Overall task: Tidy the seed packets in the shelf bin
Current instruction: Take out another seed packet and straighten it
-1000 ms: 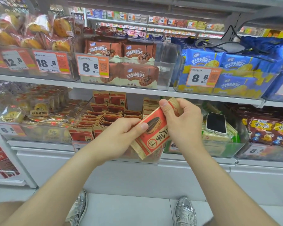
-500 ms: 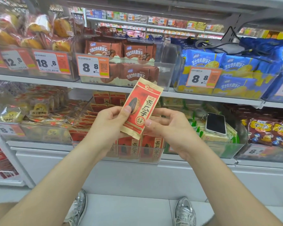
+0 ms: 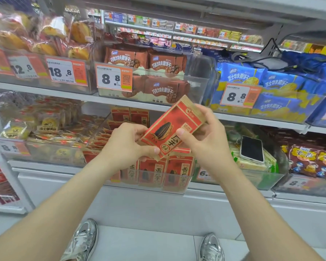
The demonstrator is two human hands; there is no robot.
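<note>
One packet (image 3: 170, 128) between left hand (image 3: 125, 146), right hand (image 3: 205, 141)

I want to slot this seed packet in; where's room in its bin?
Bare room shows at the back right of the seed bin, beside the upright rear packets; the held packet hides the middle. Front row and leaning left stack are crowded.

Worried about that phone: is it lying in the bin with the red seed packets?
No, the smartphone rests on pale green packets in the next bin to the right.
</note>
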